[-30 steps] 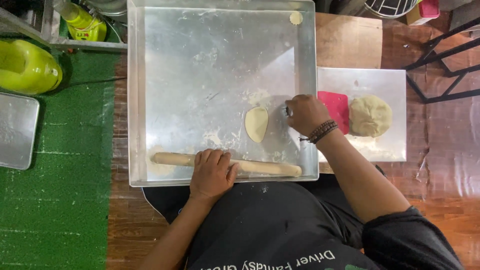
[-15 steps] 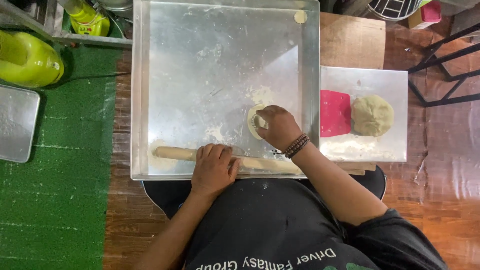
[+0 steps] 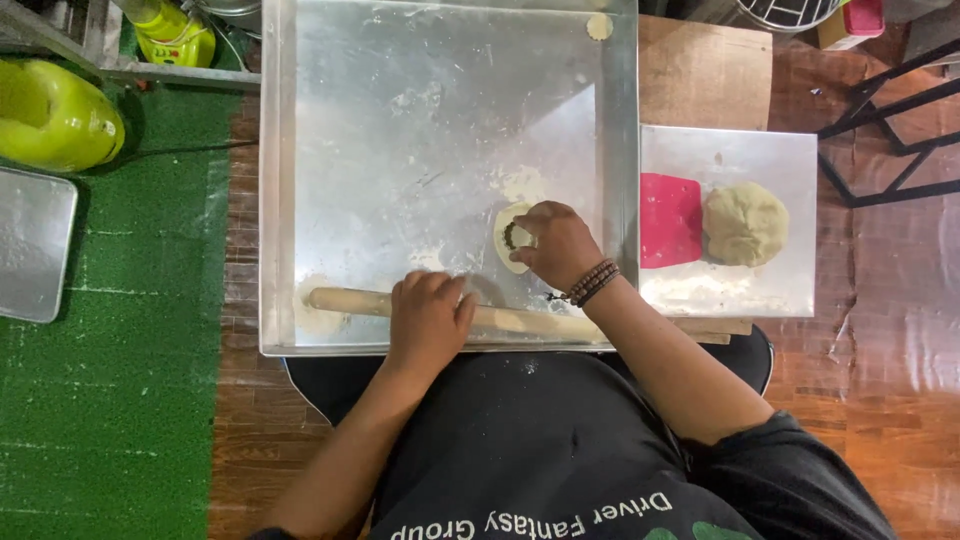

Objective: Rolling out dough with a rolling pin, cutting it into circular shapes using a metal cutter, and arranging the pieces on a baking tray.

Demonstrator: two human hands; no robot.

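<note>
A large square metal tray (image 3: 400,120), dusted with flour, lies in front of me. My left hand (image 3: 428,318) rests palm-down on a wooden rolling pin (image 3: 345,300) lying along the tray's near edge. My right hand (image 3: 558,243), with a beaded bracelet at the wrist, presses a small dark-rimmed round cutter into a flat pale dough disc (image 3: 506,240) on the tray. A small round dough piece (image 3: 599,26) lies in the tray's far right corner.
To the right, a smaller metal sheet (image 3: 760,290) holds a red scraper (image 3: 670,220) and a dough ball (image 3: 745,222). A yellow-green container (image 3: 55,115) and another metal tray (image 3: 32,245) sit on green matting at the left. Black metal frame legs (image 3: 890,120) stand at far right.
My right hand moved left from the tray's right wall onto the dough disc and now presses on it. The left hand stayed on the rolling pin.
</note>
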